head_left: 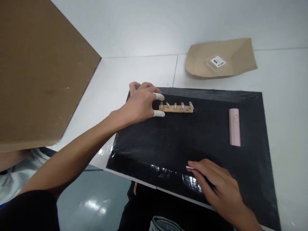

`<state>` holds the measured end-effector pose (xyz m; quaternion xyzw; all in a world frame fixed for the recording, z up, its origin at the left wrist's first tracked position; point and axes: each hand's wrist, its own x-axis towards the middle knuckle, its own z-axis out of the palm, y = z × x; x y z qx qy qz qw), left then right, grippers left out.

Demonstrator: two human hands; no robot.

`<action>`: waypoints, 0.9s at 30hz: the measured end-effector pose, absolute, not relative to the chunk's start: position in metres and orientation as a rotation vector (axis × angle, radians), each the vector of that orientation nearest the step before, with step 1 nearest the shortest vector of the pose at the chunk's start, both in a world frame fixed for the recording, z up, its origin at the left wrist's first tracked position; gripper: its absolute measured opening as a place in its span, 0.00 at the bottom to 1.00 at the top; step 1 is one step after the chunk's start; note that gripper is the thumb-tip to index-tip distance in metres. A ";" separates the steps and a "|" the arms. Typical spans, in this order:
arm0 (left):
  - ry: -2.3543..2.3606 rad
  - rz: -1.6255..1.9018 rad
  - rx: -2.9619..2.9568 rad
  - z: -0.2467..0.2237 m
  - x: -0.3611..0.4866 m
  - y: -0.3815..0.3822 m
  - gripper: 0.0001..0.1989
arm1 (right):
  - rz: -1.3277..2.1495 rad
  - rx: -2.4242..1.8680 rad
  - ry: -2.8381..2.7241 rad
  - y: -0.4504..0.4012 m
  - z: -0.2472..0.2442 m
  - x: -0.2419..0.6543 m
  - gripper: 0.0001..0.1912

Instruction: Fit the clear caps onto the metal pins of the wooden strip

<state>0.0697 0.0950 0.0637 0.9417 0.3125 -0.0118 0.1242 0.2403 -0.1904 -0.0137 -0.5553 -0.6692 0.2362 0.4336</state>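
A short tan strip (176, 109) lies on the black mat, with several clear plastic pieces standing along it and leaning at different angles. My left hand (141, 102) is around the strip's left end, white ribbed covers on its thumb and index finger. Those two fingertips are spread, one on the far side and one on the near side; whether the thumb touches the strip I cannot tell. Near the mat's front edge, my right hand (216, 186) pinches a thin metal tool (189, 167) between thumb and index finger. Only its short shiny end shows; the rest is hidden in the hand.
A pink bar-shaped case (234, 127) rests on the right part of the black mat (197, 138). Behind the mat, a brown paper tray (240, 57) holds a small clear box (217, 62) with a label. A large brown board (43, 77) stands at the left, with part of another person beyond it.
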 end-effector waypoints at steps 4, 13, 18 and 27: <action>0.926 -0.056 2.706 0.064 0.072 0.096 0.14 | 0.596 -1.380 -1.666 -0.190 -0.013 0.240 0.14; 0.938 -0.099 2.735 0.066 0.072 0.094 0.25 | 0.601 -1.391 -1.674 -0.191 -0.014 0.240 0.14; 0.848 -0.098 2.760 0.065 0.067 0.095 0.26 | 0.598 -1.378 -1.664 -0.192 -0.014 0.240 0.14; 0.711 0.114 2.815 0.051 0.059 0.102 0.17 | 0.613 -1.383 -1.652 -0.192 -0.016 0.239 0.14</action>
